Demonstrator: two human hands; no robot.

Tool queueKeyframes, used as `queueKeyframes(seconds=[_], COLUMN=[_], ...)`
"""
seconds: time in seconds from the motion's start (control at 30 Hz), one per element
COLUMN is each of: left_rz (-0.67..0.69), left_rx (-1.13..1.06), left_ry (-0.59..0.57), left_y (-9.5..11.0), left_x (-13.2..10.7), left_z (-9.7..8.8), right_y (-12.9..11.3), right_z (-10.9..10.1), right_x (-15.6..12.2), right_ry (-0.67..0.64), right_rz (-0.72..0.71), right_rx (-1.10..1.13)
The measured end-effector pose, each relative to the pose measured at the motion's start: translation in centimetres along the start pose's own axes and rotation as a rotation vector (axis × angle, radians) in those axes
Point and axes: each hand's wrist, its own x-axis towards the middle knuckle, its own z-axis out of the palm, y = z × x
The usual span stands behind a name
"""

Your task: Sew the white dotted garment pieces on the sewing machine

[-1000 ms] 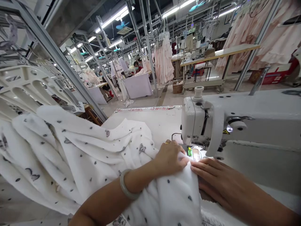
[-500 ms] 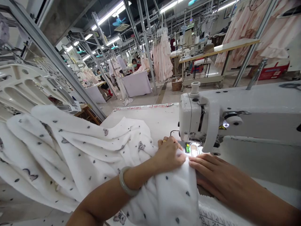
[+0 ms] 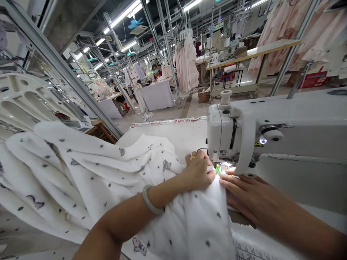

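White fabric (image 3: pixel 173 213) with small dark spots and larger grey figures lies in folds over the table, up to the white sewing machine (image 3: pixel 221 133). My left hand (image 3: pixel 199 171), with a ring and a pale bangle at the wrist, is closed on the fabric just left of the presser foot. A bright green piece (image 3: pixel 218 168) shows at the foot, and the needle itself cannot be made out. Stretched out flat, the fingers of my right hand (image 3: pixel 246 187) touch the fabric's edge on the right of the foot. Part of that hand's underside is hidden.
White plastic hangers (image 3: pixel 35 97) are close on the left. A printed measuring scale (image 3: pixel 252 251) runs along the table's front. Beyond stand metal posts (image 3: pixel 168 54), hanging pink garments (image 3: pixel 187 61), another worktable (image 3: pixel 252 54) and a masked person (image 3: pixel 156 72) at a station.
Both hands and the fabric edge between them have shifted slightly up and toward the presser foot. The left hand keeps its hold. The view has tilted a little.
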Motion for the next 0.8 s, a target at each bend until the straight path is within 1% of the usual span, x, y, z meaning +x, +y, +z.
queueKeyframes(seconds=[0.1,0.23,0.4,0.57,0.67,0.73,0.8], left_rz=[0.009,0.035,0.026,0.015,0.03,0.067,0.139], left_rx=[0.035,0.064,0.084,0.107,0.134,0.143,0.158], left_ry=[0.028,0.026,0.034,0.031,-0.024,-0.093,-0.118], left_y=[-0.4,-0.7,-0.5,-0.3,-0.2,-0.1,0.1], left_x=[0.7,1.3,1.1,1.3,1.4,0.8,-0.7], left_z=[0.3,0.6,0.5,0.4,-0.5,-2.0,-3.8], right_y=[0.2,0.4,0.3,0.2,0.5,0.7,0.6], right_z=[-0.1,-0.2,-0.4,-0.8,-1.0,-1.4,-2.1], right_x=[0.2,0.3,0.2,0.0,0.0,0.0,0.2], right_ry=[0.021,0.051,0.022,0.007,0.013,0.018,0.017], right_rz=[0.006,0.033,0.047,0.099,0.096,0.068,0.026], right_rx=[-0.013,-0.03,-0.05,0.022,0.052,0.067,0.097])
